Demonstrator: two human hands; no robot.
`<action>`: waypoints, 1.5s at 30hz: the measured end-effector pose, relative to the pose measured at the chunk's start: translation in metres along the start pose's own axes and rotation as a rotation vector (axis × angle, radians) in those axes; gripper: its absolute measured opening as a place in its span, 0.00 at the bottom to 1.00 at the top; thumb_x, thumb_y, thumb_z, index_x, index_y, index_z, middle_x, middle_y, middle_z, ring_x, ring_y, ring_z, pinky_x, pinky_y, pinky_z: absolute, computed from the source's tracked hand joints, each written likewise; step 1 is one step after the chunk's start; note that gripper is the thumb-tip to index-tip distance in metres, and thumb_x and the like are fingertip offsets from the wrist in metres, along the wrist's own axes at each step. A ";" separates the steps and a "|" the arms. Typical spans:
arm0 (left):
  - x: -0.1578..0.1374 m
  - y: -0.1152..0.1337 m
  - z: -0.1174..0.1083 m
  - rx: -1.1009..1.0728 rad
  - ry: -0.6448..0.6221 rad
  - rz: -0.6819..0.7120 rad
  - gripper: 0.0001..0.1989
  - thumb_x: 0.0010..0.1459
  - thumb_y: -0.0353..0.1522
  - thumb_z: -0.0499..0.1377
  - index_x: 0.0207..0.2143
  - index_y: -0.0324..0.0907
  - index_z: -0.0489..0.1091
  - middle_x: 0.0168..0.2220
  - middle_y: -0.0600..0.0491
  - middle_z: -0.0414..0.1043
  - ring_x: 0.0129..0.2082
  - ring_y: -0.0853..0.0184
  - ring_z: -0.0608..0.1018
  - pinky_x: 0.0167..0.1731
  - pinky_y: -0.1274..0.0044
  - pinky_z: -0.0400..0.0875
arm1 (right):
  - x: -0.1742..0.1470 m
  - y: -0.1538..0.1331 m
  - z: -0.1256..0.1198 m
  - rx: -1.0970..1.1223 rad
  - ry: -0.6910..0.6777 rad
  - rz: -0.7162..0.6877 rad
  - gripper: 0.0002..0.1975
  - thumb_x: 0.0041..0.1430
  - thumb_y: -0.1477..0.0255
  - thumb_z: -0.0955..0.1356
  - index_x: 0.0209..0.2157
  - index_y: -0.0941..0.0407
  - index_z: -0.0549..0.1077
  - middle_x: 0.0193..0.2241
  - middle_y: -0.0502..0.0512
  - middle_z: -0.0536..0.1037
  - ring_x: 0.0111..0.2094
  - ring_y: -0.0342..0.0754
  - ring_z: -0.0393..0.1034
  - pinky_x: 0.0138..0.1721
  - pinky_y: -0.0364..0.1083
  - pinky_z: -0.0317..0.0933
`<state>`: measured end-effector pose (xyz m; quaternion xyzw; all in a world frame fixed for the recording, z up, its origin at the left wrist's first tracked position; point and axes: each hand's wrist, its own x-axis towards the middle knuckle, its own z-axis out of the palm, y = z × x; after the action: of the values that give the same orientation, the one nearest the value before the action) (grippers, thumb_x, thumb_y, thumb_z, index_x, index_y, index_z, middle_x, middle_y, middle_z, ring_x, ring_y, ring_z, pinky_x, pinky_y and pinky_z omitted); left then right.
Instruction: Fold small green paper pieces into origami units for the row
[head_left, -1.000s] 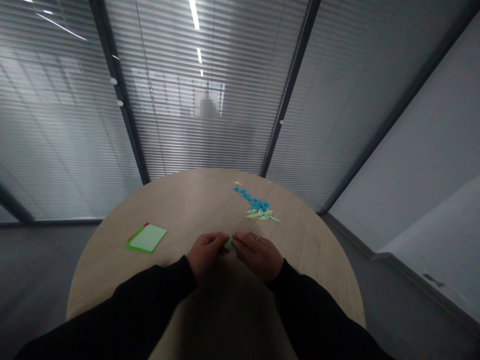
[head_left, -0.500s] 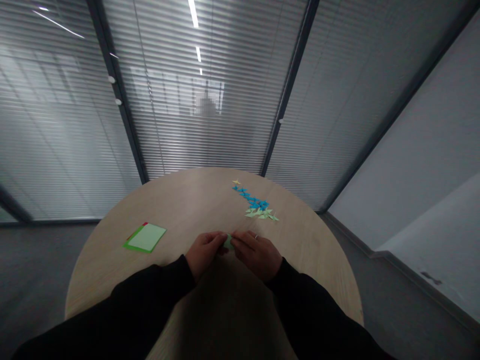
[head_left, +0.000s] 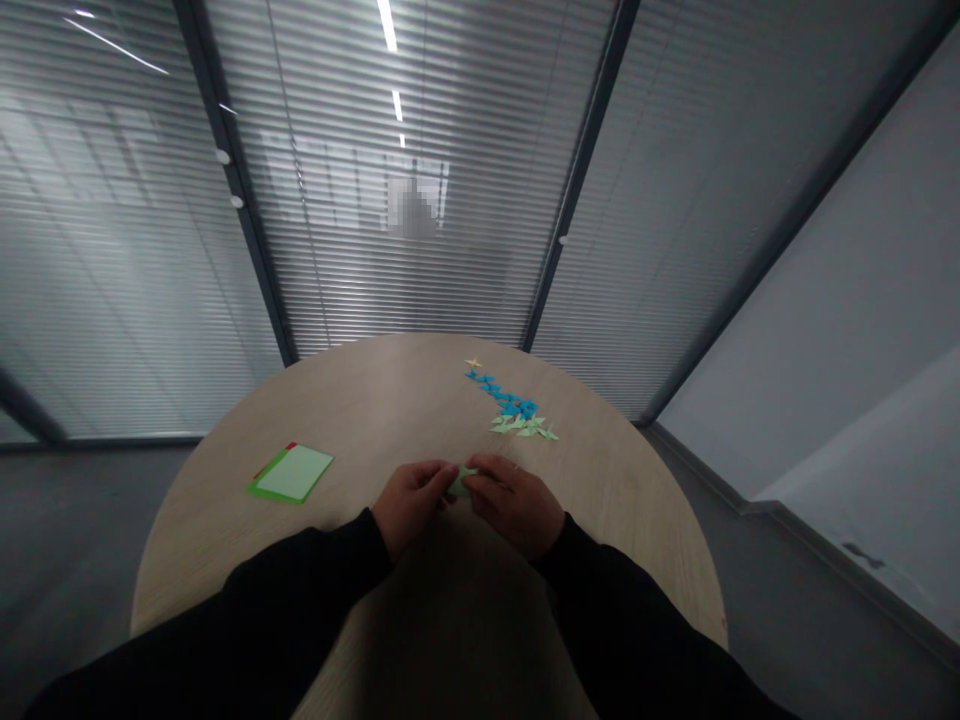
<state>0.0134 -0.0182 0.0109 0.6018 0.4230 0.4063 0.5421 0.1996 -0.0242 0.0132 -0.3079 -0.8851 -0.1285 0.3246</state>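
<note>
Green paper piece point(head_left: 460, 483) between both hands, folded shapes point(head_left: 517, 412) beyond.

Both arms: long black sleeves to the wrist; left hand point(head_left: 409, 503) and right hand point(head_left: 516, 505) bare, ungloved

The pale green paper piece point(head_left: 460, 483) at frame centre is mostly hidden between the left hand point(head_left: 411, 503) and right hand point(head_left: 517, 506), its shape unreadable. Both black sleeves point(head_left: 247, 620) are cut off by the bottom edge.
</note>
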 end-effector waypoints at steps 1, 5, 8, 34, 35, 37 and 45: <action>0.000 0.000 0.000 0.034 0.009 0.015 0.21 0.55 0.48 0.56 0.27 0.39 0.73 0.21 0.55 0.69 0.22 0.69 0.69 0.26 0.77 0.62 | 0.000 0.000 0.000 0.033 0.015 0.006 0.08 0.59 0.78 0.64 0.38 0.57 0.73 0.41 0.60 0.75 0.38 0.47 0.73 0.36 0.45 0.70; -0.001 -0.001 -0.001 0.208 0.067 0.147 0.21 0.59 0.46 0.54 0.26 0.39 0.72 0.22 0.54 0.69 0.24 0.68 0.69 0.26 0.77 0.62 | 0.004 -0.003 0.002 0.353 0.151 0.244 0.04 0.58 0.73 0.66 0.36 0.55 0.72 0.37 0.57 0.76 0.38 0.48 0.73 0.40 0.47 0.70; 0.000 -0.003 -0.001 0.279 0.112 0.213 0.20 0.61 0.44 0.52 0.28 0.40 0.73 0.23 0.54 0.70 0.25 0.67 0.70 0.27 0.77 0.62 | 0.005 -0.005 0.005 0.764 0.135 0.688 0.10 0.57 0.65 0.68 0.38 0.56 0.71 0.29 0.53 0.77 0.30 0.47 0.74 0.32 0.45 0.69; -0.003 0.001 0.005 0.082 0.070 0.077 0.17 0.53 0.44 0.60 0.28 0.39 0.72 0.22 0.55 0.69 0.22 0.70 0.68 0.24 0.78 0.60 | 0.006 -0.003 0.007 1.188 0.005 0.993 0.16 0.48 0.59 0.73 0.29 0.57 0.73 0.23 0.49 0.75 0.25 0.43 0.70 0.29 0.44 0.64; -0.003 0.001 0.005 0.083 0.066 0.070 0.17 0.52 0.44 0.60 0.28 0.39 0.72 0.22 0.55 0.69 0.22 0.70 0.68 0.24 0.78 0.60 | 0.006 -0.003 0.006 1.177 -0.001 0.980 0.15 0.48 0.60 0.73 0.29 0.58 0.73 0.23 0.49 0.76 0.25 0.43 0.70 0.29 0.44 0.64; -0.003 0.002 0.005 0.091 0.064 0.050 0.17 0.52 0.45 0.60 0.28 0.38 0.72 0.22 0.55 0.69 0.22 0.70 0.68 0.23 0.78 0.60 | 0.005 -0.002 0.006 1.162 -0.014 0.956 0.15 0.48 0.60 0.73 0.29 0.58 0.73 0.23 0.49 0.76 0.25 0.43 0.70 0.30 0.44 0.64; -0.002 0.002 0.004 0.129 0.022 0.078 0.17 0.52 0.44 0.59 0.29 0.38 0.73 0.23 0.53 0.71 0.22 0.69 0.69 0.23 0.79 0.60 | 0.005 -0.001 0.007 1.118 -0.037 0.913 0.13 0.48 0.62 0.73 0.29 0.57 0.73 0.24 0.49 0.76 0.25 0.43 0.70 0.29 0.44 0.63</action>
<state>0.0169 -0.0219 0.0121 0.6469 0.4307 0.4056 0.4811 0.1931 -0.0196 0.0110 -0.4370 -0.6066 0.4975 0.4400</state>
